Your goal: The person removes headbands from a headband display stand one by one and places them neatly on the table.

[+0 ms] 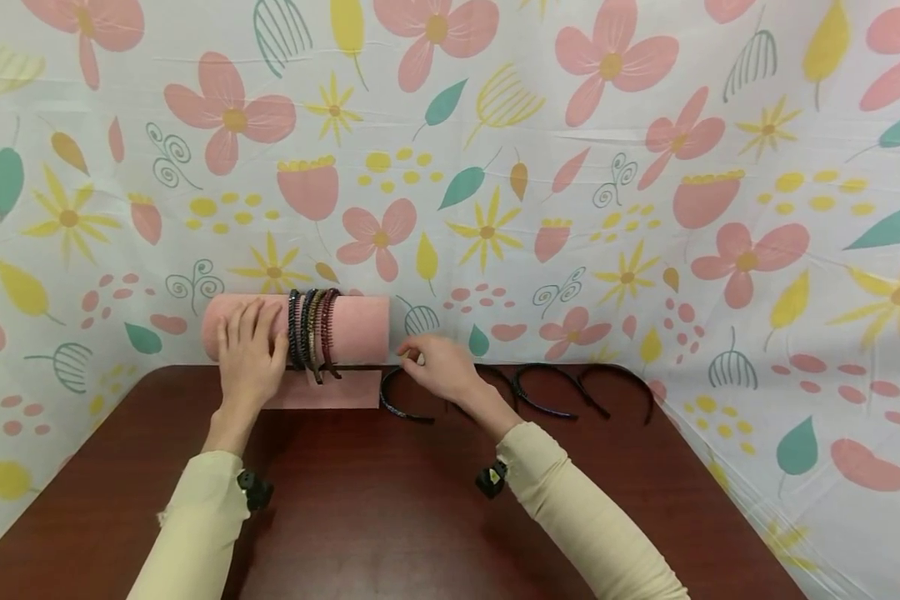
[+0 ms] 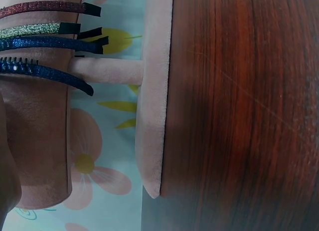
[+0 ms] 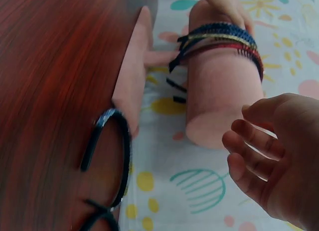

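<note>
Left hand [image 1: 249, 354] lies flat on the pink velvet roll [image 1: 360, 329] of a headband stand, fingers straight and spread over the top of the cylinder, pointing away from the person. Judged as a steadying hold: the roll sits on a thin post above a flat pink base [image 2: 152, 116], so a palm on top would keep it from tipping or turning.

Just beyond the left fingertips, to their right, four headbands [image 1: 313, 333] ride over the roll side by side: blue, gold and dark red glitter among them, ends hanging down toward the base. They sit close together near the middle of the roll, leaving bare velvet on the end toward the right hand.

Right hand [image 1: 441, 367] hovers near the open end of the roll, fingers loosely curled and relaxed; the wrist view shows nothing between them [image 3: 254, 141]. Directly under and just left of these fingers a dark blue glitter headband [image 3: 112, 161] lies flat on the red-brown table [image 1: 390, 517], close to the stand's base, not touched as far as can be told.

Further right of the right hand, more dark headbands [image 1: 562, 387] lie in a row along the table's back edge, some overlapping. Behind everything hangs a floral cloth [image 1: 615, 150].
</note>
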`<state>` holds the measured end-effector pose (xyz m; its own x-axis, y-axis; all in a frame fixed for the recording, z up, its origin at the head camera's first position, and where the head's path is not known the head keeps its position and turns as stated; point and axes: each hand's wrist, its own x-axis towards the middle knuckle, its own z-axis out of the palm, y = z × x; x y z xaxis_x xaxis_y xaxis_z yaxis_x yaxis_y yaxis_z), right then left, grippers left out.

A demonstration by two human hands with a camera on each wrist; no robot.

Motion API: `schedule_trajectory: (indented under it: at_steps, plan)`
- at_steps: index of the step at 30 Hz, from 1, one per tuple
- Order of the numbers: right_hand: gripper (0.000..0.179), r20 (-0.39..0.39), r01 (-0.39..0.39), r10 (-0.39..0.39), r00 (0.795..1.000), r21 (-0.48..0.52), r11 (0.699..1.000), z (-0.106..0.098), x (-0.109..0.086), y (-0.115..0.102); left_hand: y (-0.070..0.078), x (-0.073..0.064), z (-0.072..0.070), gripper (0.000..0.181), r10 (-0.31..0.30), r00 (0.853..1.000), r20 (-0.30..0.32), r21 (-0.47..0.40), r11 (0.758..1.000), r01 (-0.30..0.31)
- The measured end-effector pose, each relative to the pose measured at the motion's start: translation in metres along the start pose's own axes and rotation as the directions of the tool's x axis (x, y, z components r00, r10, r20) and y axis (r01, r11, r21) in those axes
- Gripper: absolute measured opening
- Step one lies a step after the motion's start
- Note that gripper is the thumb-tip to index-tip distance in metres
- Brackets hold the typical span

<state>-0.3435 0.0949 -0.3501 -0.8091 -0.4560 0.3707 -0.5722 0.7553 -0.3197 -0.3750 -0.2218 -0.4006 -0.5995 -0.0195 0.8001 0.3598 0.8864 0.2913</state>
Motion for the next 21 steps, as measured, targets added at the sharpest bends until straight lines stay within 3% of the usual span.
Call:
schedule_trajectory:
  at_steps: [15,21]
  plan:
    - [0.021,0.034,0.065,-0.066,0.997,0.035,0.997,0.027,0.019,-0.042,0.0,-0.001,-0.003,0.043,0.0,1.0,0.0,0.004,1.0,0.0]
    - [0.024,0.023,0.035,-0.035,0.999,0.0,0.999,0.039,0.026,-0.054,-0.002,0.0,-0.002,0.043,0.017,1.0,0.002,0.006,1.0,-0.017]
